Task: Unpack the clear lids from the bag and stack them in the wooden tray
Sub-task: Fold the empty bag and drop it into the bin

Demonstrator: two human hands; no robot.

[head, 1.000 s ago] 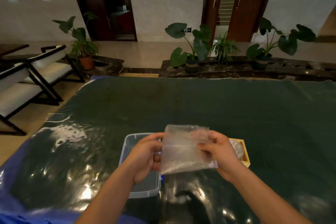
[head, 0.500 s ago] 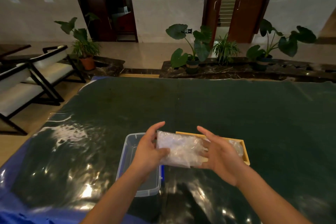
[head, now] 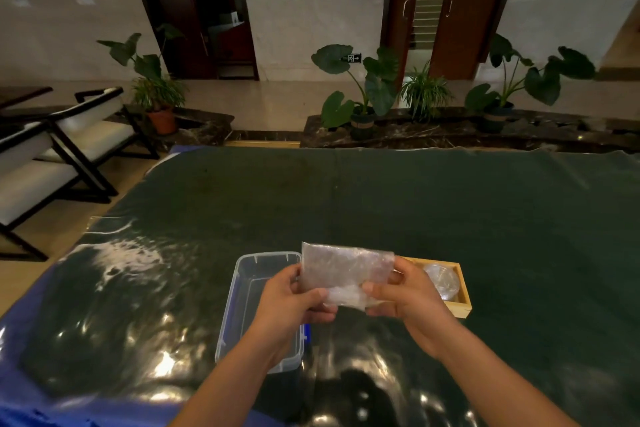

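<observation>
Both hands are raised above the desk [head: 381,204], which is covered with a dark green cloth, and between them they hold a small clear plastic bag [head: 341,269] upright. The left hand [head: 294,302] grips the bag's lower left edge, its fingers curled behind the plastic and the thumb pressed on the front. The right hand [head: 407,293] pinches the lower right part, with the thumb on the near face and the fingers folded round the back. The bag's upper part stands flat and creased above the hands. A pale clump sits at its bottom between the two thumbs, too blurred to make out. Behind the right hand a wooden tray [head: 459,310] rests on the desk with a round clear lid [head: 443,279] lying inside it. Under and behind the left hand a clear plastic bin [head: 247,288] rests on the desk, just beside the tray. Beyond the desk's far edge are potted plants [head: 363,87], and chairs [head: 86,128] stand at the left.
</observation>
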